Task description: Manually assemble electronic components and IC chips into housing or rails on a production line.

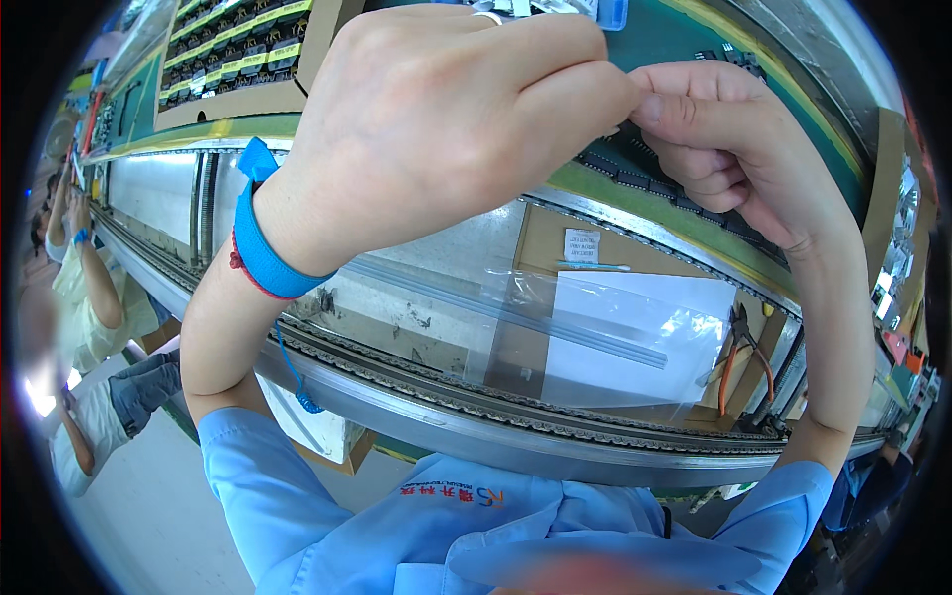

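Note:
My left hand [436,129] and my right hand [719,139] meet above the workbench, fingertips touching. Both are closed in a pinch, and whatever lies between the fingers is hidden or too small to name. Round my left wrist runs a blue wrist strap [260,248] with a coiled blue cord [309,403] hanging below it. Beneath the hands, a row of small black parts [645,183] lies on the green work surface [570,180]. More black parts [732,59] sit beyond my right hand.
At the far left stands a cardboard tray [233,117] of black parts with yellow strips. Nearer me, between metal rails, lie clear plastic tubes [595,342], white paper [605,372], a swab [595,266] and orange-handled pliers [742,347]. A cardboard box [886,188] stands right; people [94,288] work left.

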The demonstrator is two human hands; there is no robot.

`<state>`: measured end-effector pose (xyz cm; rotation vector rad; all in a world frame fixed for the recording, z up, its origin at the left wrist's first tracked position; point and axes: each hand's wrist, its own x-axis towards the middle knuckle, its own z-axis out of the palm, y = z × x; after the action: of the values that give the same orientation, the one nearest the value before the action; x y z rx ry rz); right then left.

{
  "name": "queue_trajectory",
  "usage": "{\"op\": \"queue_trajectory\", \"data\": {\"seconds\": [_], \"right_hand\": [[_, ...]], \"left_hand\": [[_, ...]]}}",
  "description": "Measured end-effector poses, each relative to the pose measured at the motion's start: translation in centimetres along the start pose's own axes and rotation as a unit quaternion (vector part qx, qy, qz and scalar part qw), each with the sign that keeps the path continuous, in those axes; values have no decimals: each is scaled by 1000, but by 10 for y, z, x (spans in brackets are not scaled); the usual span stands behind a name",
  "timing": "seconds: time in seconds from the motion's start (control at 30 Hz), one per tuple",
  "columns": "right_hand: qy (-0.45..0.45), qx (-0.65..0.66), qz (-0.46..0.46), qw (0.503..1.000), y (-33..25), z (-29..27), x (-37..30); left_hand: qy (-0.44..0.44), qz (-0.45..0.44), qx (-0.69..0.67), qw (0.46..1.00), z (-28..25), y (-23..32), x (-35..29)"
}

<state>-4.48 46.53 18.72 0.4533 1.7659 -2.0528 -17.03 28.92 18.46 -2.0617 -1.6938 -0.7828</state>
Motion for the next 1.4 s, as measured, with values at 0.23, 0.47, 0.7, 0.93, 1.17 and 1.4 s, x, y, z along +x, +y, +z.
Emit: {"op": "queue_trajectory", "data": {"seconds": [0.23,0.47,0.7,0.93,1.17,1.4], "right_hand": [[86,-190,-68,976,5,-3,-12],[205,-334,-152,907,17,-46,-39],[201,-335,-91,916,26,-55,-73],[255,-324,-91,906,38,-47,-112],[329,-315,-11,890,56,-38,-167],[367,-313,-26,876,94,-25,-196]], "left_hand": [[-90,-44,-1,995,0,-1,-3],[-220,-92,35,971,-8,1,1],[-246,-54,48,967,-7,0,19],[-317,-94,-23,943,22,20,61],[-257,-40,-20,965,44,23,60],[-226,-60,-33,972,38,29,70]]}}
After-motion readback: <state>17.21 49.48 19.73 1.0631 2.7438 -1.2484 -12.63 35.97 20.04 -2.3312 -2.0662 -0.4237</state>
